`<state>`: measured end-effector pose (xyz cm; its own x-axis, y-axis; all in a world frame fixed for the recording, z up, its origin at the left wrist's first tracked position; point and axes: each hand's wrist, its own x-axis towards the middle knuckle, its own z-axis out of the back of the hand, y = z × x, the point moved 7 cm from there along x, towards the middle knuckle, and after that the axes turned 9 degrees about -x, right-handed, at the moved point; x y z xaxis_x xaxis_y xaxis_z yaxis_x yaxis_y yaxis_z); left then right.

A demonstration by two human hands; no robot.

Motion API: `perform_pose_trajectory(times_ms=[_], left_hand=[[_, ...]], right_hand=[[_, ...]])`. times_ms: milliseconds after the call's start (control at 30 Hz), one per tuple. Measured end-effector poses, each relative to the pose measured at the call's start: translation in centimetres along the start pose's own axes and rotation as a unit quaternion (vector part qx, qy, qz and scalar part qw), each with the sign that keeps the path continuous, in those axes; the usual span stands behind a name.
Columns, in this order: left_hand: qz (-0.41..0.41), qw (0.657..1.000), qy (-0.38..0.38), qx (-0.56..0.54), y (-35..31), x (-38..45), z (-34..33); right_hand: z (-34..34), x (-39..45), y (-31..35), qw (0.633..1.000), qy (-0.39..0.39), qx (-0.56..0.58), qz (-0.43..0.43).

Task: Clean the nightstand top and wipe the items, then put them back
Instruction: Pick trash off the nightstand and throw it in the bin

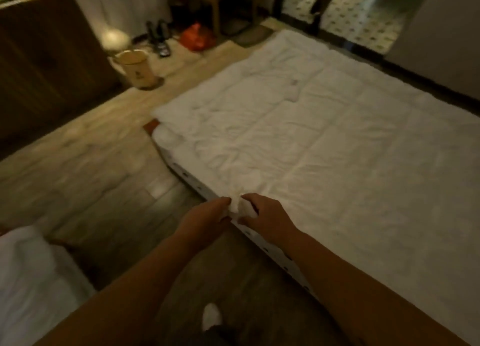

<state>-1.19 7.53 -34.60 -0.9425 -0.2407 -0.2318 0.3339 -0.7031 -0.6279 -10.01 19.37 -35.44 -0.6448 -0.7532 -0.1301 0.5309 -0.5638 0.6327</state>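
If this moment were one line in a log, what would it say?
left hand: pinches white wad | right hand: pinches same wad | place: over bed edge | nightstand: not in view

One head-worn view — looking forward and down, close over the forearms, across the bed (324,143) edge.

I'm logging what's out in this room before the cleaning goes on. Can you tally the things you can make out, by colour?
White: 3 (the wad held by the left hand and right hand, bed cover, bedding at lower left)
Beige: 1 (bin)
Red: 1 (bag)
Black: 1 (pair of shoes, blurred)
Total: 6
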Motion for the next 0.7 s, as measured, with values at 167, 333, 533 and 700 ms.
perform_pose_trajectory(times_ms=[167, 333, 533, 700], left_hand=[[0.049, 0.997, -0.065, -0.003, 9.2, -2.4, 9.4], [0.078, 0.992, -0.099, 0.016, 15.6, -3.2, 15.0], [0.111, 0.985, -0.124, 0.034, 22.2, -0.1, 20.3], [0.121, 0.978, -0.137, 0.097, 26.9, 4.9, 25.8]], right_hand=[[-6.4, 8.4, 10.4, 0.99, 0.055, -0.048, 0.118], [-10.5, 15.0, 17.4, 0.968, 0.127, -0.096, 0.196], [-13.6, 23.2, 22.1, 0.948, 0.161, -0.073, 0.264], [-15.9, 32.7, 24.7, 0.931, 0.205, -0.096, 0.285]])
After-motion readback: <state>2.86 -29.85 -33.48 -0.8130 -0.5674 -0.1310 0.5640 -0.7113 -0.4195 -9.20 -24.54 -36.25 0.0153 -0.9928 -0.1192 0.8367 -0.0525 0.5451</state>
